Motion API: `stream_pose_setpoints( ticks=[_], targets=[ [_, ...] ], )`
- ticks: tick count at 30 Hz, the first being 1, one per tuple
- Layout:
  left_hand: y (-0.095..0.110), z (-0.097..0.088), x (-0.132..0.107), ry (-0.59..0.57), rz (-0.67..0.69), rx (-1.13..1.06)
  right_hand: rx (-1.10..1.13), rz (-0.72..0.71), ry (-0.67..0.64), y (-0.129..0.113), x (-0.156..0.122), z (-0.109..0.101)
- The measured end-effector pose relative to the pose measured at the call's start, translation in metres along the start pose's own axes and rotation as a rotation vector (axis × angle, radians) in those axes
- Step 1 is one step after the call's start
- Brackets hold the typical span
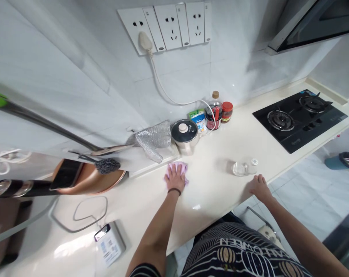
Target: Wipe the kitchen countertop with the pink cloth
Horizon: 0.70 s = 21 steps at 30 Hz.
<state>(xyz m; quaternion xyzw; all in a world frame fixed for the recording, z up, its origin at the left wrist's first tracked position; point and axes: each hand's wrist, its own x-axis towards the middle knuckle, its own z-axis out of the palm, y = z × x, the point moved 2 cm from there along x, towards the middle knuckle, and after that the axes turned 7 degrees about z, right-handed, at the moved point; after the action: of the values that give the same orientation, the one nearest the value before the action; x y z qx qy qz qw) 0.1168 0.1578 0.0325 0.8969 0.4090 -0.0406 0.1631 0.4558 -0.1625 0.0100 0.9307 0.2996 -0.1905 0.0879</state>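
My left hand (174,177) lies flat, fingers spread, pressing a pink cloth (180,167) onto the cream countertop (209,192), just in front of a small steel pot with a black lid (185,134). My right hand (258,185) rests on the counter's front edge with its fingers stretched out and nothing in it. A clear glass bottle with a white cap (244,167) lies on its side just beyond that hand.
A black gas hob (299,119) sits at the right. Jars and a packet (217,113) stand by the wall under the sockets (168,25). A silver mesh cloth (152,140), a copper pan (87,179) and a white power bank (109,242) lie to the left.
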Motion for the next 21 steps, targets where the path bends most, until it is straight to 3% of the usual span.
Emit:
stream_pose_setpoints(
  ticks=[4, 7, 11, 16, 18, 21],
  targets=[
    [-0.005, 0.002, -0.013, 0.001, -0.036, 0.003, -0.003, 0.017, -0.026, -0.001, -0.001, -0.004],
    [0.0, 0.004, -0.036, -0.004, -0.054, 0.007, -0.014, -0.01, 0.002, 0.002, 0.0, 0.0],
    [0.013, 0.022, -0.096, -0.027, -0.053, 0.008, -0.025, -0.046, 0.071, 0.007, 0.001, 0.01],
    [0.013, 0.072, -0.181, -0.067, -0.064, 0.062, -0.045, -0.056, 0.103, 0.01, 0.005, 0.02],
    [0.007, 0.084, -0.192, -0.09, -0.071, 0.071, -0.045, -0.057, 0.094, 0.01, 0.006, 0.021],
    [0.0, 0.079, -0.171, -0.084, -0.095, 0.054, -0.04, -0.056, 0.079, 0.012, 0.007, 0.019]
  ],
)
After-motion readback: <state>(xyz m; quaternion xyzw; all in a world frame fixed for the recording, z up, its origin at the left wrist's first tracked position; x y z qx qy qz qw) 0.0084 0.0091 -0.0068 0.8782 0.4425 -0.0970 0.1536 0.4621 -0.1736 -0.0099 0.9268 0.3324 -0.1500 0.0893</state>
